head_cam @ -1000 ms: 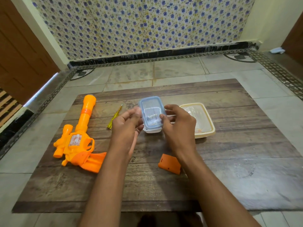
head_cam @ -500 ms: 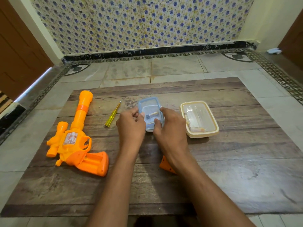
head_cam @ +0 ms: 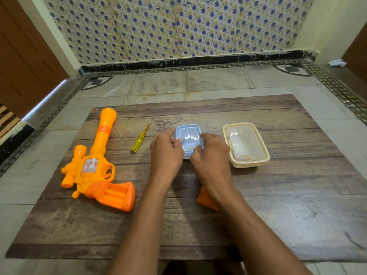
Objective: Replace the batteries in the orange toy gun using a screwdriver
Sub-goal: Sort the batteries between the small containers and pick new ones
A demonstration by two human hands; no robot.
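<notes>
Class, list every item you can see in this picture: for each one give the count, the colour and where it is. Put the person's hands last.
Toy gun: 1, orange, left on the board, battery bay in the grip open.
Screwdriver: 1, yellow handle, between gun and blue box.
Blue box: 1, blue lid, board centre, between both hands.
Cream box: 1, cream rim, clear lid, right of the blue box.
Battery cover: 1, orange, partly hidden under the right forearm.
Board: 1, brown wood, on the tiled floor.
Left hand: 1, grips the blue box's left side.
Right hand: 1, grips its right side.

toy gun (head_cam: 93,171): glossy plastic | board (head_cam: 297,195): worn wood | screwdriver (head_cam: 140,138): clear plastic handle
</notes>
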